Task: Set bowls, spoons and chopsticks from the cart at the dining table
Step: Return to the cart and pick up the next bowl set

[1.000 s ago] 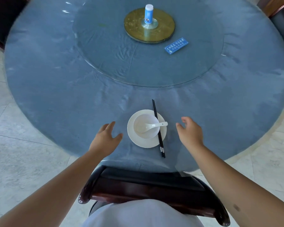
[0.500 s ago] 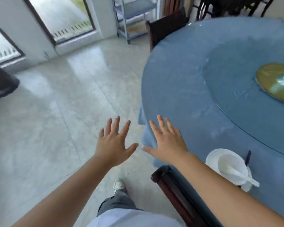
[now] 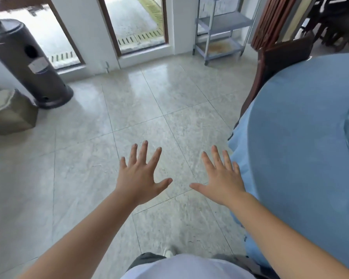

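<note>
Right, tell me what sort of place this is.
Probably a restaurant dining room: a big round table under blue cloth with a dark chair, a grey cart by glass doors, and a patio heater on tile.

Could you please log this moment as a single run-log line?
left hand: open, empty | right hand: open, empty | both over floor beside dining table | no tableware visible

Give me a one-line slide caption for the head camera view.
Both hands, left and right, spread empty over the tiled floor beside the blue-clothed table.
</note>
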The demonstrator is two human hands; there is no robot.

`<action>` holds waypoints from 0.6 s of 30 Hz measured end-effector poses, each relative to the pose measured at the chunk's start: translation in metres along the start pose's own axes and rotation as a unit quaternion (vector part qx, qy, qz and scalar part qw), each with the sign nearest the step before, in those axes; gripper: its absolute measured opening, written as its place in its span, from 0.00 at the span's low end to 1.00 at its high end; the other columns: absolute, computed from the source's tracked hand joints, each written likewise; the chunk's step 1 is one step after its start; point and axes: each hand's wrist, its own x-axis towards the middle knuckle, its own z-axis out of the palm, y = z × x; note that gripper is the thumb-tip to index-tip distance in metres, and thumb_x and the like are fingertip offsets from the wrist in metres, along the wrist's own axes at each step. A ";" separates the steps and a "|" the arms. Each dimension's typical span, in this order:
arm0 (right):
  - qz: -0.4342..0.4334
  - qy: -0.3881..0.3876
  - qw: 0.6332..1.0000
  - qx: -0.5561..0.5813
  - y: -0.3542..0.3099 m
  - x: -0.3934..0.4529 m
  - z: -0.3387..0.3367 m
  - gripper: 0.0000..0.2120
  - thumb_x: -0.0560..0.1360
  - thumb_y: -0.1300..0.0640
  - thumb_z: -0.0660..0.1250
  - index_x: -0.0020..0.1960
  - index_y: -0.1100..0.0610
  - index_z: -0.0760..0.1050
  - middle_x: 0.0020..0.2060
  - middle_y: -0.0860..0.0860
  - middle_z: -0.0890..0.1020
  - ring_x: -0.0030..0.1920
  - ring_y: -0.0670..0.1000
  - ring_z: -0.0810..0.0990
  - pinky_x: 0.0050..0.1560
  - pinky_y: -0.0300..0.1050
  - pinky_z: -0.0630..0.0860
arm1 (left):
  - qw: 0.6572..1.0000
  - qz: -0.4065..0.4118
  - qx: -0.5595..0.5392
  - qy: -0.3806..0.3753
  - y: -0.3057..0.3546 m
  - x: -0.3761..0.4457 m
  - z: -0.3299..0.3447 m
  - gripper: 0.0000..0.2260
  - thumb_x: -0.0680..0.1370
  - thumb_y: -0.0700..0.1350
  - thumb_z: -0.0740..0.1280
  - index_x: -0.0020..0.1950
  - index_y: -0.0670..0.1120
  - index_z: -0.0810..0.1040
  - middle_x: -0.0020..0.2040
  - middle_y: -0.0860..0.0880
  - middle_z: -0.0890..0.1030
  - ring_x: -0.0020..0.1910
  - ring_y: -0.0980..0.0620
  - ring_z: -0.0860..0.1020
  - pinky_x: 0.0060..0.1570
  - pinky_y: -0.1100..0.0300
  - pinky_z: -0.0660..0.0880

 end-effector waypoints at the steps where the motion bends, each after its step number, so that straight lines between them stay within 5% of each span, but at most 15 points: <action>1: -0.004 0.001 1.000 -0.003 -0.005 0.008 -0.004 0.53 0.62 0.17 0.44 0.76 0.42 0.30 0.75 0.47 0.26 0.77 0.56 0.31 0.74 0.62 0.39 | 1.000 0.004 0.006 0.001 -0.006 0.009 -0.003 0.43 0.68 0.78 0.46 0.78 0.61 0.41 0.81 0.47 0.39 0.79 0.41 0.39 0.72 0.35 0.50; 18: 0.038 -0.009 0.999 -0.002 0.063 0.339 -0.097 0.53 0.61 0.17 0.43 0.77 0.43 0.33 0.76 0.48 0.28 0.77 0.58 0.31 0.74 0.63 0.38 | 0.998 0.052 0.015 -0.010 -0.017 0.378 -0.024 0.43 0.69 0.77 0.48 0.79 0.60 0.41 0.81 0.47 0.39 0.79 0.41 0.40 0.72 0.35 0.51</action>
